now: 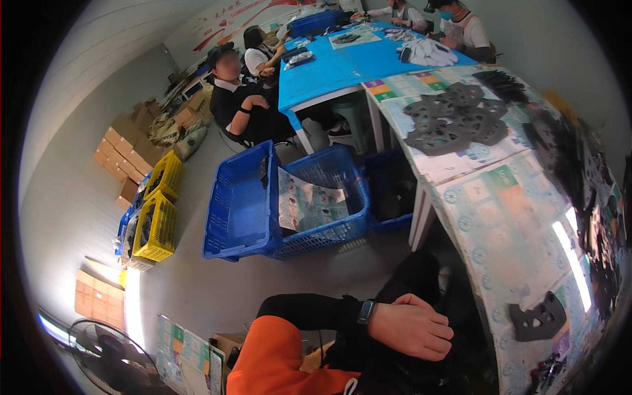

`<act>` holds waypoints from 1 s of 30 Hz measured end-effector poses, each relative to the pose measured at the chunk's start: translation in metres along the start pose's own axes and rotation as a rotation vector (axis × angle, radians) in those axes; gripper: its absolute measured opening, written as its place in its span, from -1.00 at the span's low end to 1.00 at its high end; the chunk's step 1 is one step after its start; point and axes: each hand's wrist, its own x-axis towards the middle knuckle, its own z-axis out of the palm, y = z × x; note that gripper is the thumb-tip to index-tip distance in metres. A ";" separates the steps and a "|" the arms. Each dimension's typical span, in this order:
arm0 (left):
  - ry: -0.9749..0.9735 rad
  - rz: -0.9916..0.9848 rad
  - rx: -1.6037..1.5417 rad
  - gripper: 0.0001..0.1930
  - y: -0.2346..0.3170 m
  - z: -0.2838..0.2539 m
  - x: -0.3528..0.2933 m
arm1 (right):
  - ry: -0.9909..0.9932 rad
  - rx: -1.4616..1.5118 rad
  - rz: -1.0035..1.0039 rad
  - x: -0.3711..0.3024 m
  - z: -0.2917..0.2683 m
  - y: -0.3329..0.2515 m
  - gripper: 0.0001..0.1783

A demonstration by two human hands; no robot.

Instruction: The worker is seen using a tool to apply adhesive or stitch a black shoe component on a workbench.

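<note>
My left hand (411,331) rests low in front of me, back upward, over dark clothing. Its fingers are bent and pressed together; their tips are hidden, so anything under them cannot be made out. A watch (365,312) circles that wrist below a black sleeve, with an orange garment (282,352) at the upper arm. My right hand does not show. To the right of my left hand, on the table (513,224) with a patterned cover, lies a dark grey cut-out piece (540,318). Farther up the same table sits a pile of similar grey pieces (454,118).
Ahead on the floor stand a blue crate (242,204) and a blue basket (322,234) with a printed sheet. Yellow crates (157,227) and a fan (115,355) are at left. Beside the blue-covered table (349,62) sits a person (247,108); others sit farther back.
</note>
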 end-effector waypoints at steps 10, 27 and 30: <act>0.201 -0.070 0.002 -0.81 -0.041 -0.013 -0.078 | 0.028 -0.020 -0.026 0.102 0.072 -0.069 -0.62; -0.008 -0.061 -0.176 -0.70 -0.074 -0.023 -0.058 | 0.187 -0.106 -0.228 0.110 0.035 -0.108 -0.51; 0.080 -0.041 -0.185 -0.68 -0.077 -0.025 -0.038 | 0.235 -0.152 -0.265 0.098 0.016 -0.099 -0.49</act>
